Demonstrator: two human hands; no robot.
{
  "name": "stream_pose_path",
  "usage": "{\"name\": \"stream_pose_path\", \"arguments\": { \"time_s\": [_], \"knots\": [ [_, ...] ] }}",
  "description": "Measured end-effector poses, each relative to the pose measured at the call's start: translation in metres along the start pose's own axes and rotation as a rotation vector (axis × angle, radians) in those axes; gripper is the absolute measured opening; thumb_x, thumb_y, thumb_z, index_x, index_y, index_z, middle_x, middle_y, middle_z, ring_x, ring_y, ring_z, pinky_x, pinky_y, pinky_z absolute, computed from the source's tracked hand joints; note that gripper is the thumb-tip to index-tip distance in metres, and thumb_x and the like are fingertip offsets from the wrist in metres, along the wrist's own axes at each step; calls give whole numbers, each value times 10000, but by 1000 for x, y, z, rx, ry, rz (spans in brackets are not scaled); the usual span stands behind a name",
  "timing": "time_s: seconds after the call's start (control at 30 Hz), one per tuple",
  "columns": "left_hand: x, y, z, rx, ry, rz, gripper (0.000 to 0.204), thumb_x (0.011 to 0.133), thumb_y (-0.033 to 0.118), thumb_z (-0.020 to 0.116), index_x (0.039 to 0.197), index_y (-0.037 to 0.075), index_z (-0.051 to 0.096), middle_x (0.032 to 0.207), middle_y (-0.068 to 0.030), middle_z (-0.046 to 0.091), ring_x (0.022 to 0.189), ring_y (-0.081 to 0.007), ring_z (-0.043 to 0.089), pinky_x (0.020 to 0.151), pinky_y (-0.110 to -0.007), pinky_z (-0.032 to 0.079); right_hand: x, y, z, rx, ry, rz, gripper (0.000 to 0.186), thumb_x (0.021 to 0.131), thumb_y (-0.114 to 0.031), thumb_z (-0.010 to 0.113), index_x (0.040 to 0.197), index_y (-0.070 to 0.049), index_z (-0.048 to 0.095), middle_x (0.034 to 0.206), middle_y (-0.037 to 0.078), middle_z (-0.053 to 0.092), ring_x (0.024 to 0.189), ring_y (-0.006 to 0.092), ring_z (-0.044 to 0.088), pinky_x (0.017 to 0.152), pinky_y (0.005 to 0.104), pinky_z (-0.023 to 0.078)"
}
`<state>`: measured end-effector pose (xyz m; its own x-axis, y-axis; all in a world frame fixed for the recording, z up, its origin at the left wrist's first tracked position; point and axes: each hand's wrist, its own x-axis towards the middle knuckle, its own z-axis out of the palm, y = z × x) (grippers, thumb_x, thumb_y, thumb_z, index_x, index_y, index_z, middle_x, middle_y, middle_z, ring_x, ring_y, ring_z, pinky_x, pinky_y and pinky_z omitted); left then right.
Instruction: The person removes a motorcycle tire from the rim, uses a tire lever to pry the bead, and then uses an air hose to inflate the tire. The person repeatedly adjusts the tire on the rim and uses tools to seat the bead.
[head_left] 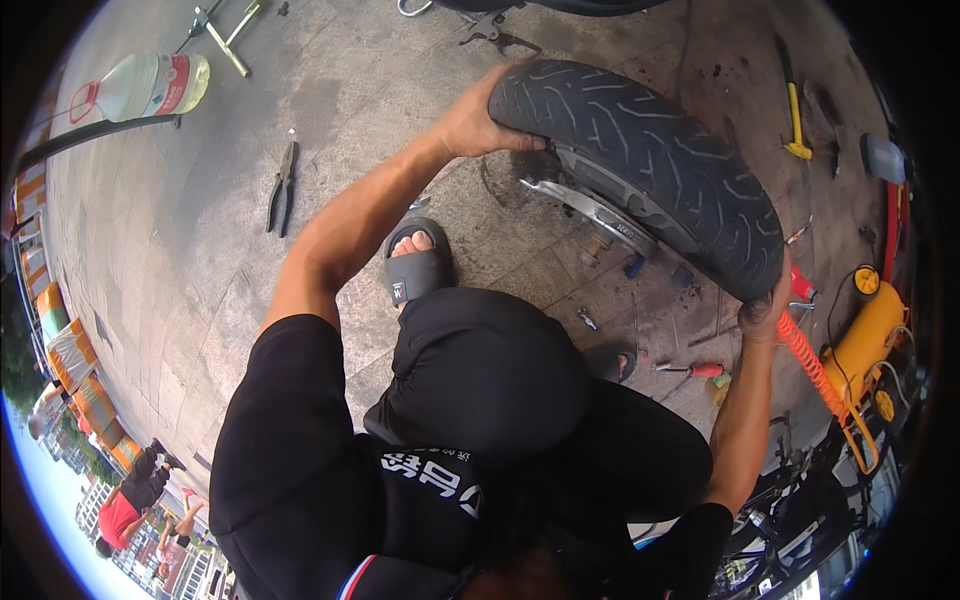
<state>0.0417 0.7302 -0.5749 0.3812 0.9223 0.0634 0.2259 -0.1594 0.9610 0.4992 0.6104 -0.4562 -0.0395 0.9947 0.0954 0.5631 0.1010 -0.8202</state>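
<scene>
thick black rubber tyre (650, 150) sits btwn L hand (480, 120) & R hand (767, 312). long dark metal pliers (282, 190) on grey stone paving (200, 260) way L, slim yellow-and-black tool (795, 112) just R, cylindrical orange-yellow tank (866, 338) further R tbh

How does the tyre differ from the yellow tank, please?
The tyre is black, the tank yellow. The tyre shows a grooved tread, the tank a smooth surface. The left hand and right hand hold the tyre; neither touches the tank. Both have rounded shapes.

L hand (478, 122) ptly hidden by tyre (650, 160); blk thing (580, 6) cut off.
</scene>
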Motion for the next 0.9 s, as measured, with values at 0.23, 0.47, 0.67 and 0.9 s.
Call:
{"name": "stream_pose_path", "arguments": {
  "time_s": [0.23, 0.47, 0.67, 0.9],
  "knots": [
    [-1, 10, 15, -140, 145, -45, 1095, 608, 316, 999, 1463, -39, 414, 1368, -216, 592, 1279, -304, 586, 1072, -397, 488, -17, 12, 9, 253, 118, 81, 1230, 682, -888, 697, 1424, 56, 432, 1367, 144, 566, 1280, 248, 553, 1084, 389, 438],
    [13, 13, 39, -1001, 358, -151, 1145, 812, 967, 358, 1359, -17, 563, 1230, -164, 679, 1178, -261, 631, 991, -372, 516, -25, 13, 7, 413, 194, 193, 1284, 624, -863, 762, 1457, 35, 379, 1411, 149, 534, 1313, 282, 545, 1129, 428, 419],
    [42, 2, 60, -845, 816, -357, 514, 1029, 450, 480, 1142, -28, 630, 1048, -149, 707, 965, -229, 662, 889, -342, 531, -21, 2, 19, 383, 310, 217, 1227, 675, -902, 674, 1411, 49, 429, 1347, 156, 568, 1258, 277, 576, 1091, 422, 446],
    [38, 12, 57, -961, 899, -372, 375, 1025, 306, 470, 1128, -31, 597, 1072, -149, 680, 979, -237, 649, 896, -382, 533, -13, -8, 29, 362, 329, 208, 1133, 755, -870, 615, 1379, 62, 451, 1295, 160, 588, 1211, 279, 600, 1056, 407, 469]
  ]
}}
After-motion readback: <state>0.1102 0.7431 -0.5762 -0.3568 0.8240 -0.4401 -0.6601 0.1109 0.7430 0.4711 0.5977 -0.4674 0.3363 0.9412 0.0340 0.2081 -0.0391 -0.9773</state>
